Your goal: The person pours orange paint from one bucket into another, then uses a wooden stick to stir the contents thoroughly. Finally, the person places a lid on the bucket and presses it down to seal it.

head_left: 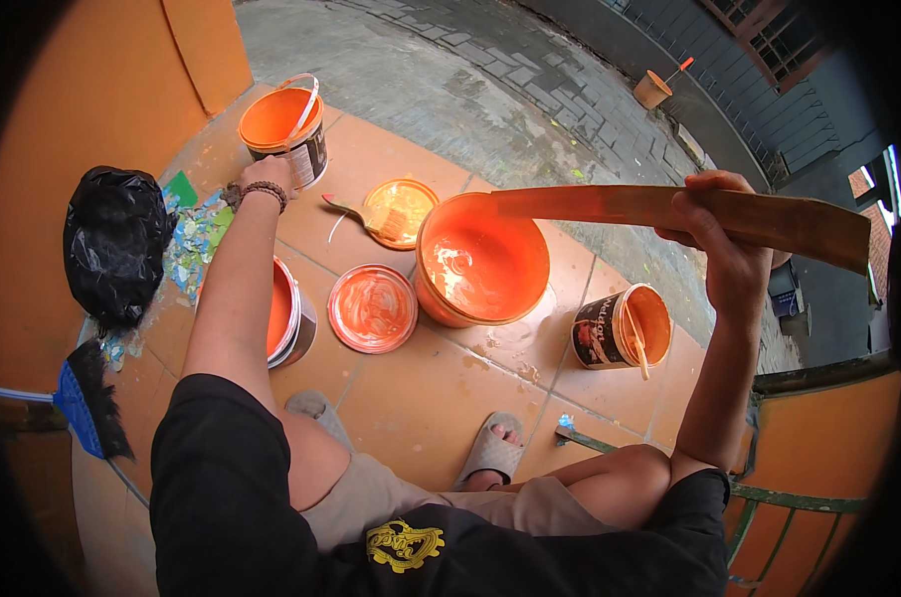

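The flat stick [610, 206] is in your right hand [717, 224], your fingers and thumb wrapped around it; it spans nearly level across the view, its left end over the far right rim of the big bucket [515, 244], though you cannot tell from here whether it touches; the big bucket has wet orange paint inside. Your left hand [269, 177] is at the near side of the far bucket [313, 159], just below its rim; your fingers are mostly hidden, so it is unclear whether they grip; a white handle [304, 114] slants across that bucket's mouth.

Near the big bucket, a brush [385, 221] lies with its bristles on an orange lid [423, 204]; nearer you sits a second lid [373, 308], round and smeared with paint; beside your left forearm stands another bucket [302, 333], partly covered by the arm; to the right, a small pail [600, 336] holds a thin stirrer [635, 336] leaning over its rim.

Farther left are a black bag [117, 244], scattered paint-coloured scraps [194, 254] and a blue broom [85, 403]; beyond the tiled floor [411, 398], a bucket on the paving [651, 93] stands near a grey wall [739, 109].
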{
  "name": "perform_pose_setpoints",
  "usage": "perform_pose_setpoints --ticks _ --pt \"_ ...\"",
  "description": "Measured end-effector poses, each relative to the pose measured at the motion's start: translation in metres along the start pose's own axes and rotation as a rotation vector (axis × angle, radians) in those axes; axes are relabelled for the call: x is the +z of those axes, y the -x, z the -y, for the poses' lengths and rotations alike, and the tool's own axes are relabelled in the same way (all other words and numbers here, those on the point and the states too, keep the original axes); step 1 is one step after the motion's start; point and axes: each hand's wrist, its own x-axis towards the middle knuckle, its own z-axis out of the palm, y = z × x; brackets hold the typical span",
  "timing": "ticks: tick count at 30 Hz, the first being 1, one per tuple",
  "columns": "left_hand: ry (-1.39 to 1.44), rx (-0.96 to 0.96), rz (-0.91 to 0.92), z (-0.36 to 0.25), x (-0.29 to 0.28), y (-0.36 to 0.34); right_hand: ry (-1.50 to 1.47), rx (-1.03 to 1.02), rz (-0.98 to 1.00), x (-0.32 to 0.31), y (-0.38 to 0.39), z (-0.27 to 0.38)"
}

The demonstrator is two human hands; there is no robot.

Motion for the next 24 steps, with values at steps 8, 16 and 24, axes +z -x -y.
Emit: perform_pose_setpoints --ticks 8,16,24 --pt "-0.030 0.005 -0.006 0.0053 0.0051 -0.0045 0.010 -0.071 0.001 -0.0059 0.0028 0.0073" --pt "-0.039 -0.006 -0.001 0.0079 0.0059 -0.0042 0.046 -0.083 0.000 -0.0027 0.0032 0.0082" --pt "-0.046 -0.007 0.005 0.0097 0.0084 -0.0063 0.042 -0.099 0.001 -0.0012 0.0020 0.0059"
